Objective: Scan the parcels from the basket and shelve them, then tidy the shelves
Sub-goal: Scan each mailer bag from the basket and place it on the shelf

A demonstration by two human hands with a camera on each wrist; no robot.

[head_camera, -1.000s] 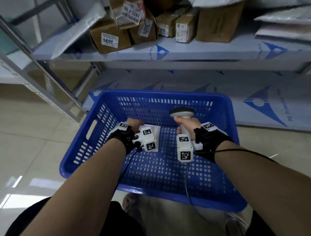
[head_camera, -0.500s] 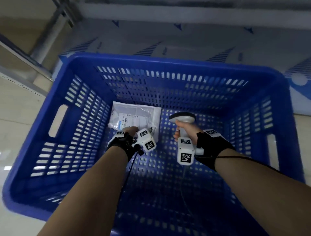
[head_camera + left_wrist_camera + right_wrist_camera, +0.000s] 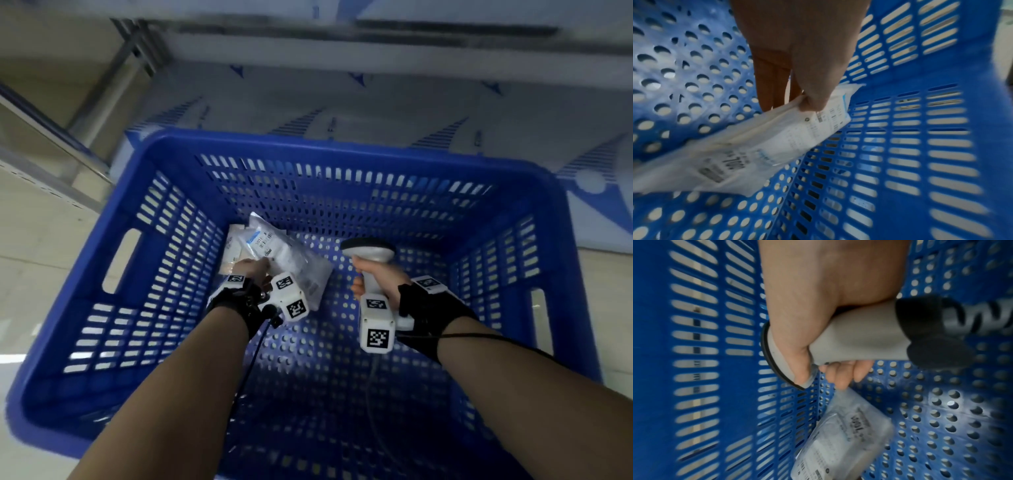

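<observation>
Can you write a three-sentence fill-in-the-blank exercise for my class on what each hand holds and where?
1. The left hand pinches a white plastic ____.
2. The right hand grips a handheld ____.
3. Both hands are inside a ____ basket.

Missing words: parcel; scanner; blue

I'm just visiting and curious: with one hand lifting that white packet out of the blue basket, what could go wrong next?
The left hand only pinches the parcel by one edge, so the limp bag could slip back into the basket. It hangs tilted, so the scanner in the right hand might misread its label. Another packet beneath could be overlooked.
</observation>
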